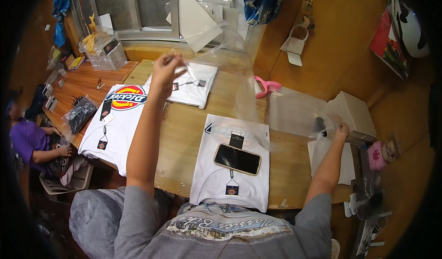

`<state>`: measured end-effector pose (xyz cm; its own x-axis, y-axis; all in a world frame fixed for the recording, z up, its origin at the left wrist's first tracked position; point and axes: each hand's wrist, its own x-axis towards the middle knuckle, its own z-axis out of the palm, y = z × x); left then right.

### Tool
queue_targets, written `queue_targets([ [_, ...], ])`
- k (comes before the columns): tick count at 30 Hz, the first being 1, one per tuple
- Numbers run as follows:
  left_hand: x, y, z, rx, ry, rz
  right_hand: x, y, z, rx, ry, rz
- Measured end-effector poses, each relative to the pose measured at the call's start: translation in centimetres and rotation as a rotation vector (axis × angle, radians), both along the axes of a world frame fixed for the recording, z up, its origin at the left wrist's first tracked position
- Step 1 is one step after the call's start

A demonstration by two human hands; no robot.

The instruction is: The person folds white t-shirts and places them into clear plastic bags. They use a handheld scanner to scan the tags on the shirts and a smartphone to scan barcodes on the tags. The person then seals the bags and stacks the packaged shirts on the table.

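1. The left hand (168, 72) is hovering above the far side of the wooden counter (177, 144), in front of the window (133, 6); its grip is pinching an edge of the clear plastic (246, 91) between curled fingers.
2. The clear plastic is trailing rightward from that hand and hanging in blurred, see-through folds over the middle of the counter.
3. The right hand (341, 131) is reaching out to the right side, just beside the pale card stack (361, 114). Its fingers are curling in next to a flat translucent sheet (294, 109); whether this grip is pinching the sheet, one cannot tell.
4. The folded white shirt (205, 176) is lying on the counter close to the person's body, between the two forearms, and it is carrying a dark-screened phone (237, 159), tilted slightly, and a black tag (232, 189) on a cord.
5. A second white shirt (124, 121) is lying to the left, partly behind the left forearm, and a third white garment (198, 95) is resting farther back.
6. A pink-handled tool (266, 87) is lying near the far edge, while loose white sheets (345, 164) are sitting under the right forearm.
7. At far left, a co-worker in a purple top (30, 139) is sitting beside the counter.
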<state>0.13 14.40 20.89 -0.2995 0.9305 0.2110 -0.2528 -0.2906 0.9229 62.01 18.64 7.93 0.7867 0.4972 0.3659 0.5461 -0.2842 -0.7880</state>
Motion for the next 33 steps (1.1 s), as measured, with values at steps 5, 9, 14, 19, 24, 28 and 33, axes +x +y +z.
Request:
queue_targets([
  [5,0.9,0.0,4.3,0.184,-0.036,-0.009,-5.3,-2.1,6.4,0.246,0.03,-0.356],
  [9,5.8,-1.1,6.4,0.306,0.448,-0.265,-24.0,-2.5,16.5,0.637,-0.399,0.779],
  [14,9.9,-4.5,8.8,0.68,0.633,-0.371,-34.8,-6.2,21.6,0.465,-0.74,1.586],
  [19,2.5,-5.8,10.8,0.834,1.003,-0.134,-34.2,-6.3,21.0,0.03,-0.175,2.094],
  [24,-2.6,-5.6,10.8,0.524,1.214,-0.212,-31.0,-6.7,19.2,-0.109,0.228,1.902],
  [28,-3.2,-4.0,9.8,0.426,1.326,-0.299,-29.2,-4.9,19.5,-0.028,0.188,1.84],
  [33,-1.9,1.5,8.5,0.721,1.641,0.164,-28.3,0.1,17.5,-0.007,-0.853,1.311],
])
